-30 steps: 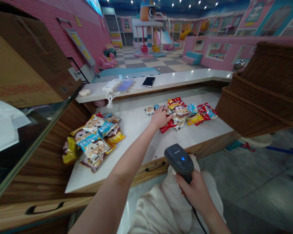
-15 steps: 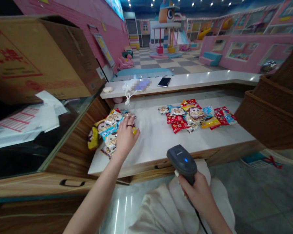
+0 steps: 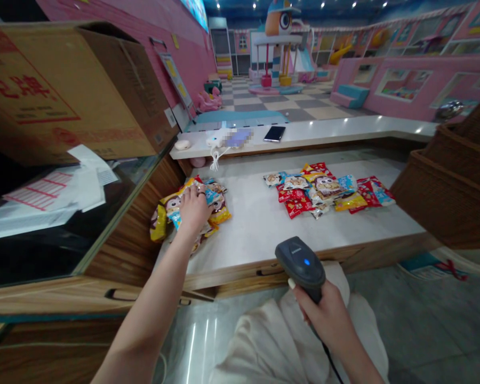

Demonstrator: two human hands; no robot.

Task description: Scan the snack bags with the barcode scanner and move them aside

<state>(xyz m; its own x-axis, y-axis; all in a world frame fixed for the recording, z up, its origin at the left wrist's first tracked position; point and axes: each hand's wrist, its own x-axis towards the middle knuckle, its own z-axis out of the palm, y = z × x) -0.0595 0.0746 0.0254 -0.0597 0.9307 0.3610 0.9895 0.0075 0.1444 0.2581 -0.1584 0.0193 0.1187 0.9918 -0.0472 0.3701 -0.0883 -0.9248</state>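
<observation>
From here I record glossy plastic snack packets [image 3: 326,185], matt plastic scanner [image 3: 300,260], rough woven basket [image 3: 452,200], matt cardboard box [image 3: 108,101].

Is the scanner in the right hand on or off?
Apparently on: a blue light glows atop the scanner, gripped in the right hand.

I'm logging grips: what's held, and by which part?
The right hand holds the scanner by its handle. The left hand is over snack packets; whether it grips one cannot be told.

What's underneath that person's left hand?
A pile of snack packets: blue, yellow and red parts show around the left hand. Whatever lies directly beneath its palm and fingers is covered.
</observation>
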